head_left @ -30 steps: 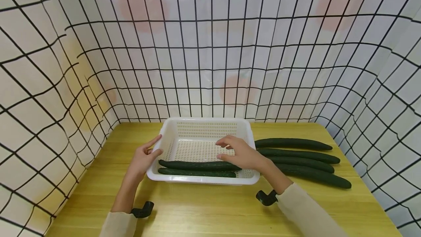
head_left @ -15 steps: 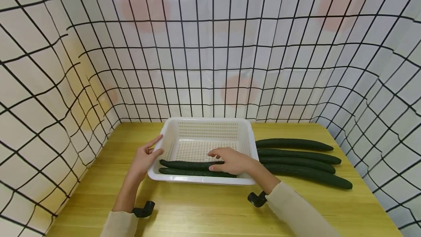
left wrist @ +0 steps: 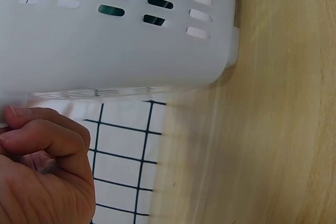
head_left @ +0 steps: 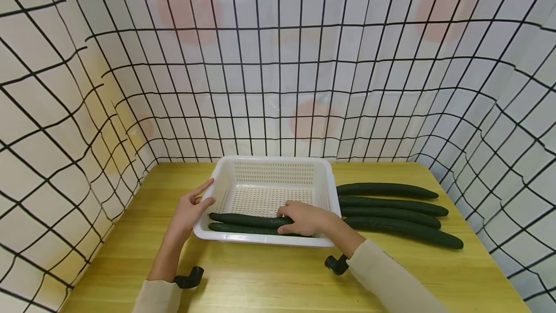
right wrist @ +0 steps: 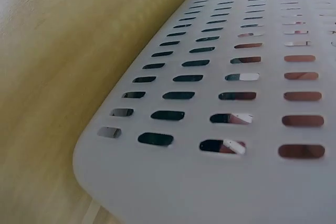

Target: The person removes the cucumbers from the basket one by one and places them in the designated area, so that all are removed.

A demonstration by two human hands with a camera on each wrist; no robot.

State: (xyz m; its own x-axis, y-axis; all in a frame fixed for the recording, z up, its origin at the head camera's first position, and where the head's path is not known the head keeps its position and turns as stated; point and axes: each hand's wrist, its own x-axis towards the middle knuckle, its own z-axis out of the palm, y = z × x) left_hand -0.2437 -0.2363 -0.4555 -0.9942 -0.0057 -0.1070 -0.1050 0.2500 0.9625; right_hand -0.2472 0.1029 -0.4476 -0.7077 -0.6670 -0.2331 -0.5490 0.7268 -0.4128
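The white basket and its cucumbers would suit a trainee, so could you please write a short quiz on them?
1. How many cucumbers lie on the table, outside the white basket?
2. True or false: the left hand reaches inside among the cucumbers.
3. The right hand touches: A) the table; B) the basket's back wall; C) a cucumber in the basket.

Key: 1. Four. 2. False; it grips the basket's left side. 3. C.

Black mesh [head_left: 279,27] stands behind a wooden table [head_left: 269,279].
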